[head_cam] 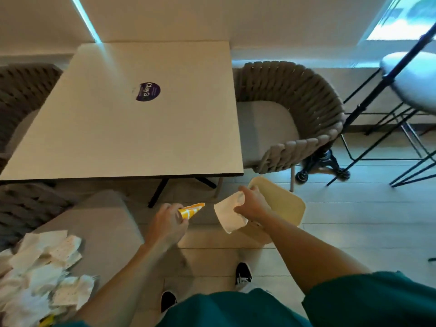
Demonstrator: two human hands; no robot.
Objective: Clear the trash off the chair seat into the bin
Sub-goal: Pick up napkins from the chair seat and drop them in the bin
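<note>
Overhead, a white square table (132, 114) fills the upper left, a round purple sticker (148, 91) near its middle reading "ClayG". Pale floor tiles (342, 220) run under it, and daylight comes from a window (401, 17) at 1 o'clock. A woven grey chair (295, 109) sits at the table's 3 o'clock side; black-legged stools (410, 83) stand further right. At 7 o'clock a grey chair seat (99, 223) carries a heap of crumpled white napkins (42, 274), some dotted, with a scrap of yellow at the heap's lower edge.

The left hand (168, 223) has its fingers curled round an orange wrapper (191, 210) with white stripes; the wrapper's long axis runs toward 2 o'clock, its narrow end pointing up and right, off the seat and toward the bin. The right hand (251, 204) pinches a white napkin (228, 215) at its upper edge; the sheet hangs flat with its long side running from 11 to 5 o'clock, over the near rim of the cream bin (285, 204). The bin stands on the floor at 4 o'clock from the table corner, tilted toward the person. Green sleeves (368, 300) and two black shoes (243, 272) show at the bottom.
</note>
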